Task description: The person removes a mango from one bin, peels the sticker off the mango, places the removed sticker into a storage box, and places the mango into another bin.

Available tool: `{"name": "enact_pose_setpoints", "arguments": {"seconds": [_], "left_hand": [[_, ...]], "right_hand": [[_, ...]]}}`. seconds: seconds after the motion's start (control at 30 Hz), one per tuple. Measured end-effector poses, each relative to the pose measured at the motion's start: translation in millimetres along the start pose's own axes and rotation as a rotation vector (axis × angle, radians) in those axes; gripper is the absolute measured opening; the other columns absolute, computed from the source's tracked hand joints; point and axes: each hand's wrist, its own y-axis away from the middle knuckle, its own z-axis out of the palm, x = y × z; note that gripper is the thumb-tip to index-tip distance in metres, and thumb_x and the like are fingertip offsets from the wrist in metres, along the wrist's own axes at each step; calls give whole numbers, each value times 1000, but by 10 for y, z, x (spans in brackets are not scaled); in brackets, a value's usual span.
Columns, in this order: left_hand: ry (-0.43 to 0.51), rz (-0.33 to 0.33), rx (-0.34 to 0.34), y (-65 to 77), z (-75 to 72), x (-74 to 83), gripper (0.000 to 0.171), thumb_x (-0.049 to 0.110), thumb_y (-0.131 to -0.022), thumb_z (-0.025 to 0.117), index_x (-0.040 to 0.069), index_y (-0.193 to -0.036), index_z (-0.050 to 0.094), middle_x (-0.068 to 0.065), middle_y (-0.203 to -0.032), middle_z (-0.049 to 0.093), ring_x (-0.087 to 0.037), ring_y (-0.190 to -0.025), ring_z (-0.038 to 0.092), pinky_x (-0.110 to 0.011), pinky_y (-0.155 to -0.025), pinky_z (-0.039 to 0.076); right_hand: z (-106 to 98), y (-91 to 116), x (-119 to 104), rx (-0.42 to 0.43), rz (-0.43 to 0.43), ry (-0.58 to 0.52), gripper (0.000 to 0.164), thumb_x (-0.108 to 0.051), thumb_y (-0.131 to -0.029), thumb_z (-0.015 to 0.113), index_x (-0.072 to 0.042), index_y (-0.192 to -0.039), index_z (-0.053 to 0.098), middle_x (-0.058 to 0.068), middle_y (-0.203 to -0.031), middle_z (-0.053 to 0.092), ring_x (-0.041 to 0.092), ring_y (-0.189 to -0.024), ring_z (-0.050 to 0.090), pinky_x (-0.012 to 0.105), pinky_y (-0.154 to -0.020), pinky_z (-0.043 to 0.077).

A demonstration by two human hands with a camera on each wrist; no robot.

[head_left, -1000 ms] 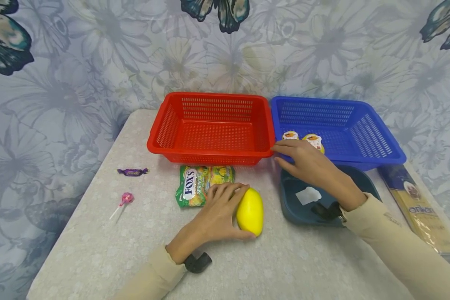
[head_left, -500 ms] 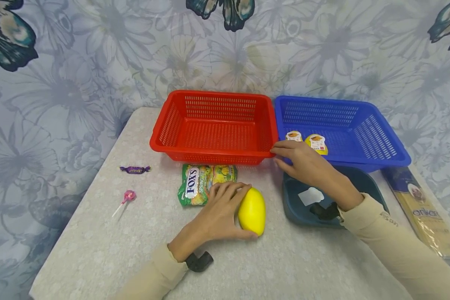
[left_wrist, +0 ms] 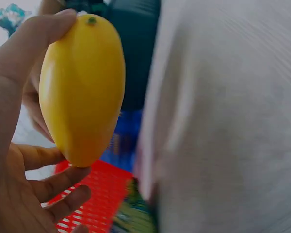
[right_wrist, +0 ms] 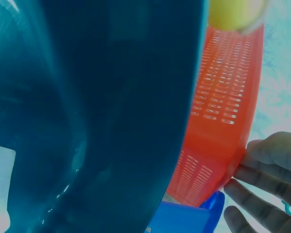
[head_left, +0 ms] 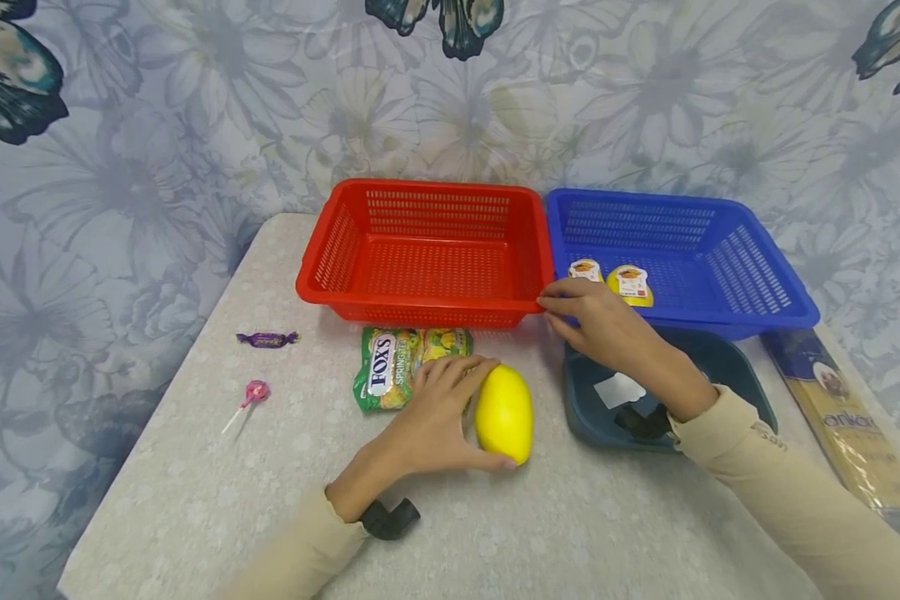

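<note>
A smooth yellow mango (head_left: 505, 415) with a small green stem spot lies along my left hand (head_left: 441, 417). That hand holds it end to end: in the left wrist view, the thumb presses beside the stem spot of the mango (left_wrist: 82, 92) and the fingertips meet its narrow end. My right hand (head_left: 607, 325) reaches over the dark teal tub (head_left: 581, 429) and pinches the front right corner of the red basket (head_left: 420, 308). The right wrist view has thumb and fingers at the rim of the red basket (right_wrist: 218, 97), where it borders the blue basket (head_left: 727, 321).
Two yellow labelled items (head_left: 632, 283) sit inside the blue basket. A green Fox's candy bag (head_left: 381, 367) lies before the red basket. Farther left are a purple wrapped candy (head_left: 267, 340) and a pink lollipop (head_left: 257, 392). A gold-and-blue packet (head_left: 847, 421) lies at the right.
The mango has shifted slightly up and away in my left hand over the last half second. My right hand stays at the red basket's corner, its fingertips drawn a little closer together.
</note>
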Motion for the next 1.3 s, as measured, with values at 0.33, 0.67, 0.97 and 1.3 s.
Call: {"name": "enact_pose_setpoints", "arguments": {"seconds": [0.33,0.67,0.97,1.3], "left_hand": [[77,-18,46,-148,-378,-64,112,72,-67,77,18,-155,35,-4,-149,41,-25,-135,32,-57,-108,24],[59,7,121,-330,-779,-191,111,67,-66,82,20,-155,35,-7,-148,41,-24,-132,36,-55,-105,27],[2,-9,139,-641,-1084,-254,107,66,-68,80,20,-155,36,-6,-148,41,-25,-132,34,-51,-101,31],[-19,-50,120,-1035,-1238,-365,110,72,-68,76,21,-155,35,-6,-150,40,-28,-132,34,-52,-101,32]], "right_hand": [[6,12,-18,-26,32,10,31,-4,-88,75,5,-118,71,18,-115,67,34,-108,63,46,-90,54],[-18,15,-34,-40,59,19,31,-4,-89,74,5,-119,71,18,-118,66,33,-111,62,46,-92,53],[-1,30,-48,-57,78,9,33,-5,-89,74,3,-121,70,17,-120,66,33,-112,62,45,-92,53],[-6,33,-57,-49,55,20,32,-5,-90,72,4,-121,70,17,-120,66,33,-112,62,45,-93,53]]}}
